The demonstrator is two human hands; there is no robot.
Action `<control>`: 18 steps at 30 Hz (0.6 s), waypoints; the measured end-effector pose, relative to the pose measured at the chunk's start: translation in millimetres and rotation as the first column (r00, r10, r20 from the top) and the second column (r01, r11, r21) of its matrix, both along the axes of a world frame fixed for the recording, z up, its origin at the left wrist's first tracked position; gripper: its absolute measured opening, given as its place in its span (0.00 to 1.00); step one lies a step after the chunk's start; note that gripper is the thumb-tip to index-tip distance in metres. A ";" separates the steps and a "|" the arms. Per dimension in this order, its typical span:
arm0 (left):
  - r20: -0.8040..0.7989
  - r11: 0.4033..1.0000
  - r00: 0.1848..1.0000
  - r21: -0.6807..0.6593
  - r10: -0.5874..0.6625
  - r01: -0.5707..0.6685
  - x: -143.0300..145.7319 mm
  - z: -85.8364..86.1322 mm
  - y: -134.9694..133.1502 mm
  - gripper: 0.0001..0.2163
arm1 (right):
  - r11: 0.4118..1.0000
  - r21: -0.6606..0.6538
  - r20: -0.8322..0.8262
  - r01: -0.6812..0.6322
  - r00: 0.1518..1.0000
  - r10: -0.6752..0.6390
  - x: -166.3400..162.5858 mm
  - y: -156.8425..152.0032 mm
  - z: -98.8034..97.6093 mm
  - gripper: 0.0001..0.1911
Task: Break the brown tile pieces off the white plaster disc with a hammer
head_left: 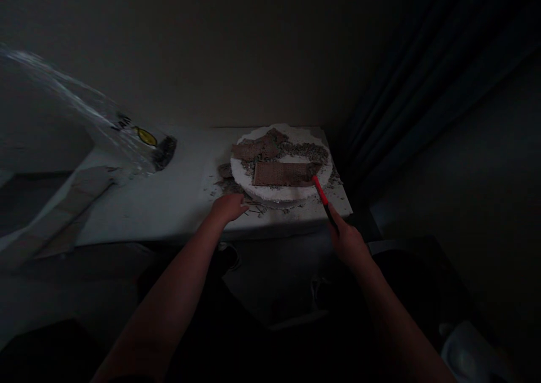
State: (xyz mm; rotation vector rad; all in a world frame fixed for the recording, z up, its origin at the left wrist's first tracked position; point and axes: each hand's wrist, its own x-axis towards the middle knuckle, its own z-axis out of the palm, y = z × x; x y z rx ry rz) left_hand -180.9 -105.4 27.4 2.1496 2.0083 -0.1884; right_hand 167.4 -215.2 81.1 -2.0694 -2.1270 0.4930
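Observation:
A round white foam disc [270,190] lies on a low white table [177,191]. On the disc rest a brown rectangular slab [281,173], broken brown pieces [260,146] and grey crumbs. My right hand [349,241] is closed around the dark grip of a tool with a red shaft [320,190], whose tip touches the slab's right end. My left hand [229,206] rests on the table at the disc's near left edge, fingers curled among the crumbs.
A clear plastic bag [105,129] with a yellow label and dark contents lies at the table's left. A dark curtain [422,90] hangs at the right. Shoes [230,254] show on the floor under the table. The room is dim.

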 end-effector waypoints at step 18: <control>0.038 0.995 0.997 0.078 -0.066 0.063 9.4 -60.1 11.1 0.16 | 0.999 0.012 -0.245 0.042 0.969 -0.038 14.3 7.9 -20.5 0.34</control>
